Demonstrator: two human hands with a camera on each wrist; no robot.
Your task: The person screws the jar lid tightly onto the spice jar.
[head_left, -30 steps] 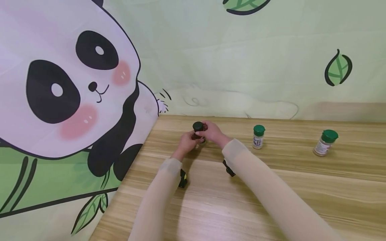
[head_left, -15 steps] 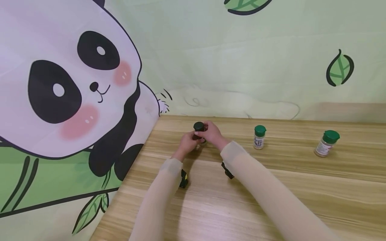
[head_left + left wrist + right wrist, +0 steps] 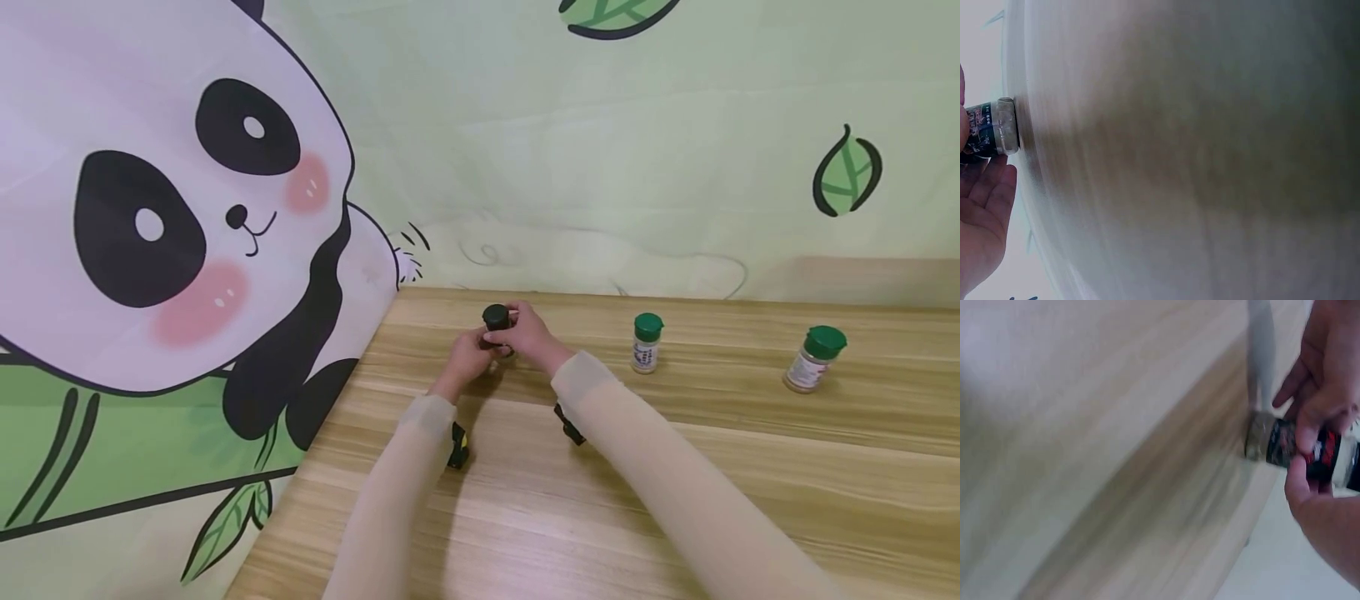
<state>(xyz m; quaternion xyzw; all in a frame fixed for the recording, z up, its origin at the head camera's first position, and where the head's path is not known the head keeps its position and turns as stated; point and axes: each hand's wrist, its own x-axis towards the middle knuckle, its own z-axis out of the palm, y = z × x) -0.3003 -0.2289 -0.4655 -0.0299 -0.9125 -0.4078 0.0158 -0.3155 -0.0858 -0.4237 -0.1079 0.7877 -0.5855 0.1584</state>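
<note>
A spice jar [image 3: 496, 318] with a black cap stands at the back left of the wooden table, held by both hands. My left hand [image 3: 469, 357] holds its lower part from the near left side. On the right side, my right hand [image 3: 528, 337] grips the jar below the cap, thumb across its front. In the right wrist view, the jar [image 3: 1279, 442] shows clear glass at its base and a dark label with red marks. Its clear base also appears at the edge of the left wrist view, close to the tabletop; the hands cover much of the label.
Two spice jars with green caps stand to the right: one nearer jar [image 3: 646, 343] and one farther jar [image 3: 815, 358]. A panda-printed cloth [image 3: 570, 167] borders the table [image 3: 712, 492] at the back and left. Black devices sit under both wrists.
Both hands keep their hold on the black-capped jar with hardly any movement. The whole head view has shifted very slightly.
</note>
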